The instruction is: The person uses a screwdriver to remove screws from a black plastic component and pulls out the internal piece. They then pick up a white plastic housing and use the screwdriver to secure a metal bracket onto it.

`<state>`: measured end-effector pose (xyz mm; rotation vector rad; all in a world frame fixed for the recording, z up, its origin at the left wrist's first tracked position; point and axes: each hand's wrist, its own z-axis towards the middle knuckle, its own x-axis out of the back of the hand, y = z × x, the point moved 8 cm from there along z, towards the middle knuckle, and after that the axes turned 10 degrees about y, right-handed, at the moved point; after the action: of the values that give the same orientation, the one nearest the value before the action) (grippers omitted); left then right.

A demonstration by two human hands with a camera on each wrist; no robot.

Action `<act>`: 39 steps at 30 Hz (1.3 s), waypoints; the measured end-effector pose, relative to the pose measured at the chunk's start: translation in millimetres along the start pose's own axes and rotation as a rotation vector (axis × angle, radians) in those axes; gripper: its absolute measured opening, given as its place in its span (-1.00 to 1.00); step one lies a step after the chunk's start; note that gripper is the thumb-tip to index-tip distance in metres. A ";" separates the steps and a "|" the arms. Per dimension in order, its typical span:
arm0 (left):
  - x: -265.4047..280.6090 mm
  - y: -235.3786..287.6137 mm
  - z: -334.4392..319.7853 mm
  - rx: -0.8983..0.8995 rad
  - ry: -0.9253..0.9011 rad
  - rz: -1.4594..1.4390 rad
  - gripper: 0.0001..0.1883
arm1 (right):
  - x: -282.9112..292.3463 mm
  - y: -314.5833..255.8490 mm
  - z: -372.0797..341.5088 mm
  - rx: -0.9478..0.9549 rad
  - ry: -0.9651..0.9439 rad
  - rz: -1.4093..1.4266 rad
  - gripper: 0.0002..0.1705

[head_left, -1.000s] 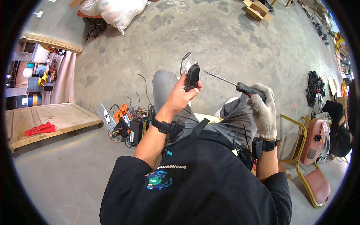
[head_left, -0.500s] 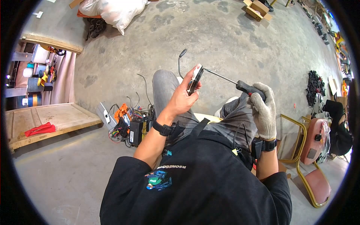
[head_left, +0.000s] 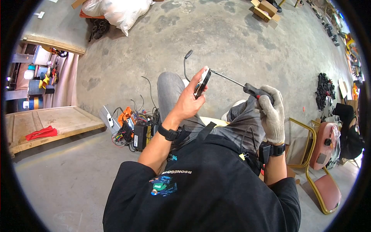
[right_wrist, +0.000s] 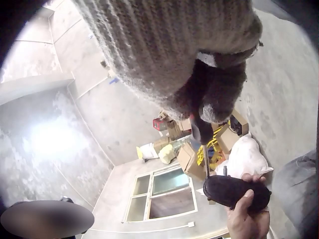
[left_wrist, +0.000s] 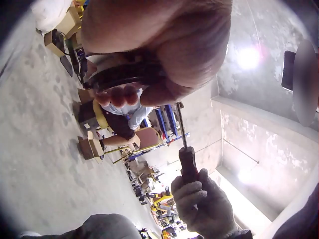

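Note:
My bare left hand (head_left: 188, 102) grips a black oval casing (head_left: 203, 84), held up edge-on above the lap, with something whitish along its far side. A short black cable with a plug end (head_left: 188, 54) rises behind it. My right hand, in a knitted glove (head_left: 273, 116), holds a screwdriver (head_left: 232, 80) by its dark handle. Its shaft points left, and the tip is right at the casing's upper end. In the right wrist view the casing's dark, rounded face (right_wrist: 232, 191) shows, with the left thumb lying across it.
Tangled wires and a black box (head_left: 142, 136) lie on the floor left of the legs. Beyond them is a low wooden panel (head_left: 62, 120) bearing a red cloth (head_left: 41, 133). At the right stand pink-padded chairs (head_left: 326, 145). A cardboard box (head_left: 266, 11) and white bags (head_left: 119, 11) lie farther off.
My left hand has turned the casing from showing its dark face to edge-on, bringing its upper end to the screwdriver tip. The cable has swung left. My right hand has hardly moved.

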<state>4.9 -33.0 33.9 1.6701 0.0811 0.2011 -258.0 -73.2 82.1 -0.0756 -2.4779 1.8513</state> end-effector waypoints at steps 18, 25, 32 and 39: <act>-2.5 5.6 0.2 -0.046 -0.016 0.040 -0.14 | -0.9 7.4 0.5 0.027 0.032 -0.110 -0.47; -0.5 0.3 0.3 -0.005 -0.006 0.034 -0.14 | -3.0 7.0 -2.3 -0.146 -0.065 -0.183 -0.38; -2.6 0.3 -1.2 -0.021 -0.011 0.036 -0.14 | -2.1 0.3 -0.1 0.142 0.017 -0.196 -0.46; -6.6 1.0 -1.1 -0.043 -0.034 0.043 -0.13 | -0.2 17.2 3.4 -0.022 -0.069 -0.129 -0.47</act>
<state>-1.8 -33.2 34.5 1.6327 0.0153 0.2056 -257.8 -71.6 64.6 0.1466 -2.4829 1.8048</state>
